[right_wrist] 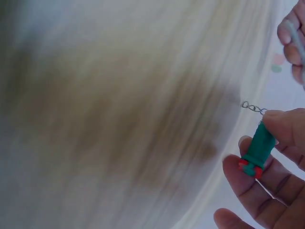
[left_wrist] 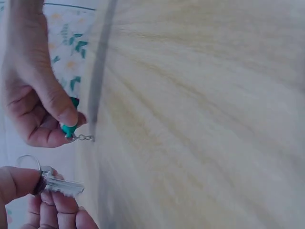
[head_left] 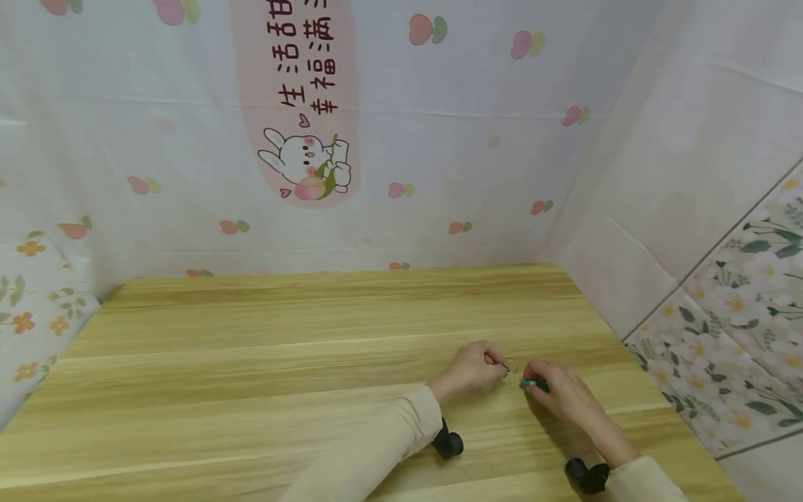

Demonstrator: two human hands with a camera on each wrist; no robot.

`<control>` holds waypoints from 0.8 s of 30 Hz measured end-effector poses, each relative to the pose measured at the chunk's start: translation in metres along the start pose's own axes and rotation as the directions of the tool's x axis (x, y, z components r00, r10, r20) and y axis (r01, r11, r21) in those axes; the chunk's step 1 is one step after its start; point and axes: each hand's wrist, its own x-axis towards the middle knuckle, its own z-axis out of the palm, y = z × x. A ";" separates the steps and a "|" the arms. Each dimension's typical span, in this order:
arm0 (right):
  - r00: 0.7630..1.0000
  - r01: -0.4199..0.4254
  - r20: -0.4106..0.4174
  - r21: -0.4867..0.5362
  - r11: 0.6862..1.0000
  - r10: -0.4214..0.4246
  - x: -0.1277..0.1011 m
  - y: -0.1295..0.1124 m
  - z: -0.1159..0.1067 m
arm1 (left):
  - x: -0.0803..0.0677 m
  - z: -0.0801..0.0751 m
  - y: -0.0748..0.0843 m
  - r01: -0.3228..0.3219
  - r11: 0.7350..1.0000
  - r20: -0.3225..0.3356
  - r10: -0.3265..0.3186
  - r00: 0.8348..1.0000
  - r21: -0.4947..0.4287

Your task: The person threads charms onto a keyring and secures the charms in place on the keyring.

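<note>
Over the right part of the wooden table, my left hand (head_left: 473, 366) pinches a silver key (left_wrist: 66, 186) between thumb and fingers. A thin metal ring (left_wrist: 29, 157) stands up from the key's head, beside the thumb. Just to the right, my right hand (head_left: 561, 392) holds a small green charm (right_wrist: 259, 145) with red bits at its lower end. A short metal chain (right_wrist: 251, 106) hangs out from the charm's top past the thumb. In the left wrist view the chain's loose end is apart from the key and ring.
The wooden table (head_left: 251, 376) reaches back to a white printed cloth (head_left: 401, 153) with a rabbit drawing. A flowered panel (head_left: 740, 348) borders the table's right edge. Black wrist cameras (head_left: 448, 443) sit below both hands.
</note>
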 end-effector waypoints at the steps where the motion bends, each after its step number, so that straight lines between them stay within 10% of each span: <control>1: 1.000 0.001 -0.002 0.002 1.000 -0.001 0.001 -0.002 0.000 | -0.001 -0.003 0.000 0.015 0.999 0.000 -0.015 1.000 -0.040; 16: 0.998 0.059 -0.022 0.045 0.997 -0.058 0.022 -0.036 0.001 | -0.027 -0.054 -0.012 0.110 0.990 -0.006 -0.111 0.994 -0.083; 24: 0.993 0.117 -0.033 0.064 0.991 -0.115 0.031 -0.051 0.005 | -0.037 -0.080 -0.022 0.259 0.921 0.009 -0.268 0.963 -0.291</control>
